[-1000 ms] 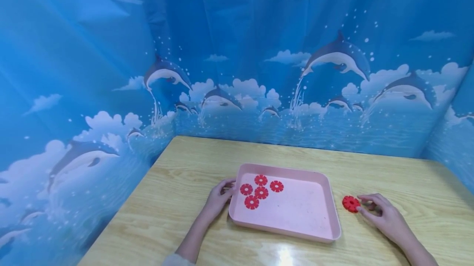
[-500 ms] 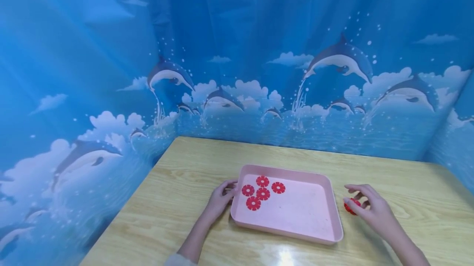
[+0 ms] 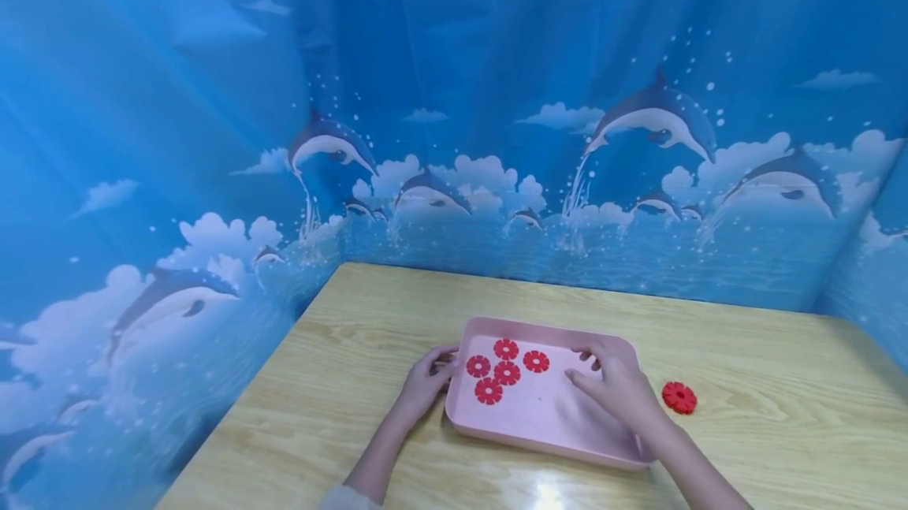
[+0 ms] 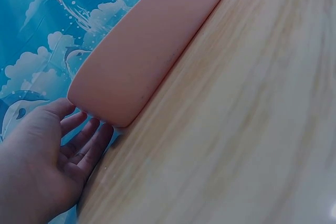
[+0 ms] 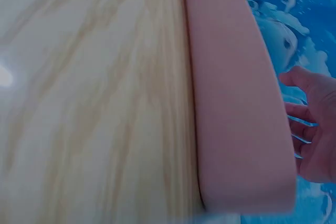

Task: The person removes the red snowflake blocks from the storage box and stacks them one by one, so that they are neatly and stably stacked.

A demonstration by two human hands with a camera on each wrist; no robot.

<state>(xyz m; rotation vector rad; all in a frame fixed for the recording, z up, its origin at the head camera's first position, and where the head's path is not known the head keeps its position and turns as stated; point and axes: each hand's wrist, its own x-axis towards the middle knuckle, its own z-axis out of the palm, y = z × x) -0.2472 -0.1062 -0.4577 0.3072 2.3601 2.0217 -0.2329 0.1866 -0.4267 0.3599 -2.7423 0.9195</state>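
My left hand [image 3: 422, 385] holds the left end of a shallow pink tray [image 3: 525, 439]. In the left wrist view its thumb is at the rim and its fingertips are at the lower edge of the wall. Several red notched plastic discs [image 3: 489, 391] lie flat in the tray's left part. My right hand [image 3: 619, 388] hangs over the tray's right half, thumb and forefinger apart, with nothing seen between them. Outside the tray, to its right, a red notched disc [image 3: 679, 397] lies on the table; it looks thick, like a small stack.
The tray stands on a light wood-grain table [image 3: 397, 297]. A blue curtain [image 3: 454, 100] printed with dolphins and clouds encloses the table's back and sides. The tray's wall [image 5: 236, 103] fills the middle of the right wrist view.
My right hand first reached to the red disc on the right, then left it and moved leftward over the tray. The left hand has stayed at the tray's left end.
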